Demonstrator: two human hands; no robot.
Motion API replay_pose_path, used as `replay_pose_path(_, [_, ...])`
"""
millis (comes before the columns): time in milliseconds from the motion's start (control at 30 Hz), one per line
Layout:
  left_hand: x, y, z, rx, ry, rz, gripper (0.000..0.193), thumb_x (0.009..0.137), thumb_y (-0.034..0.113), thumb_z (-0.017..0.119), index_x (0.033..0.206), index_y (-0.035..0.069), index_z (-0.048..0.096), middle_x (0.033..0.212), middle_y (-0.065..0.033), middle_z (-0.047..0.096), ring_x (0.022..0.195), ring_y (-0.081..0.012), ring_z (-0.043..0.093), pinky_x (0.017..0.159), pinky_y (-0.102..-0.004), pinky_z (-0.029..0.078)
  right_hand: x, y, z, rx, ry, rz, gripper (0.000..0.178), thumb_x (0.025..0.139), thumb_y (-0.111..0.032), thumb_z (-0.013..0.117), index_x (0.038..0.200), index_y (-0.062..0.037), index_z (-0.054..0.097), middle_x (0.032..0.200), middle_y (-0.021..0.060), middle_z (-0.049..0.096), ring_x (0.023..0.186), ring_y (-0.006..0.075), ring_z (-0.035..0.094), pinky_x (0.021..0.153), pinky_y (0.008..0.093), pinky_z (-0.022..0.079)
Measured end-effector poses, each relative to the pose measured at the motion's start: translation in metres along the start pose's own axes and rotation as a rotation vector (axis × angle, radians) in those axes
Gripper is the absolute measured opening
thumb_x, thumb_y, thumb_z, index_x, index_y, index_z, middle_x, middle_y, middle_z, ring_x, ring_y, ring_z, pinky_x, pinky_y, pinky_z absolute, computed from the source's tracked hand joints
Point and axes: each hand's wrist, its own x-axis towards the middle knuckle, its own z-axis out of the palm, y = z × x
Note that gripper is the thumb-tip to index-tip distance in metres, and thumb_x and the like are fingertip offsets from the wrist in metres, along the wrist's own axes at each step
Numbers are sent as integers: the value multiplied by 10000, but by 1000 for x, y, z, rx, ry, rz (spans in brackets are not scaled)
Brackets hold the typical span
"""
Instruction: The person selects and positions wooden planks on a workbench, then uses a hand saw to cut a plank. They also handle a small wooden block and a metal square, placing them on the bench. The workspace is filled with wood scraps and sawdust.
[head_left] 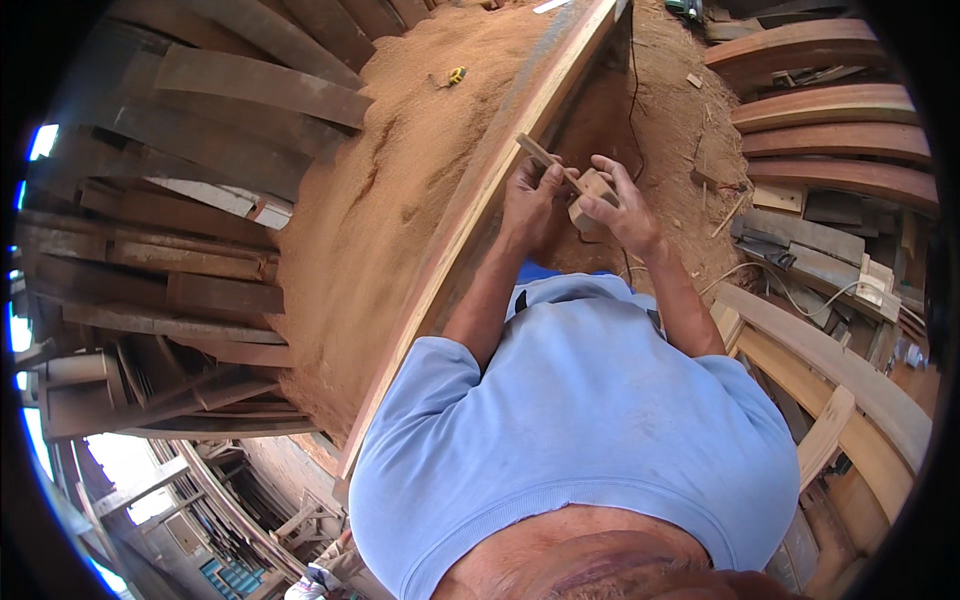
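Just in front of my chest, both hands hold a wooden marking gauge (595,188), a thin stem through a chunky pale block. My left hand (530,203) is closed, its thumb and fingers pinching the stem (537,150), whose free end points away to the upper left. Around the block, my right hand (628,212) curls with thumb and fingers on its sides. Part of the block is hidden by the fingers. A long wooden beam (478,205) runs diagonally past my left hand, from far right to near left.
Sawdust (370,240) is heaped beyond the beam, with a yellow tape measure (456,76) on it. Dark planks (230,90) are stacked at the left. Curved timbers (830,105) lie at the right, above a wooden frame (830,385). A dark cable (634,80) trails across the ground.
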Motion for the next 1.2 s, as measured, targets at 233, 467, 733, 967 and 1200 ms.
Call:
replay_pose_path(233, [-40,-24,-63,128,-237,-61,223,978,69,618,1197,31,598,1104,-73,697,1033,-149,639,949,-316,509,-25,63,25,911,-228,488,696,934,-260,708,1479,2,364,1293,109,579,1201,221,576,1030,363,491])
replay_pose_path(467, [-71,-17,-180,1003,11,73,603,840,268,775,1341,21,547,1239,-231,631,1188,-399,583,1029,-459,454,3,128,118,159,215,273,551,845,-141,764,1305,24,511,1106,86,642,988,181,642,869,331,535])
replay_pose_path(733, [-93,-57,-320,1404,86,-224,887,726,436,816,1386,1,413,1313,-290,528,1264,-456,479,1062,-503,398,75,219,216,-542,678,-44,668,775,-213,814,1300,-4,457,1076,183,648,978,311,661,879,406,520])
replay_pose_path(967, [-100,-80,-327,1473,87,-101,656,708,362,812,1168,22,491,1107,-234,577,1108,-428,545,943,-521,456,71,252,267,-608,804,-112,648,812,-220,765,1344,8,473,1173,240,598,1114,404,598,962,470,471])
replay_pose_path(1200, [-95,-67,-319,1453,83,-136,645,721,339,805,1171,7,484,1158,-237,546,1141,-432,526,979,-519,446,99,252,245,-501,832,-142,583,829,-198,779,1298,5,497,1086,175,655,998,303,664,885,410,519])
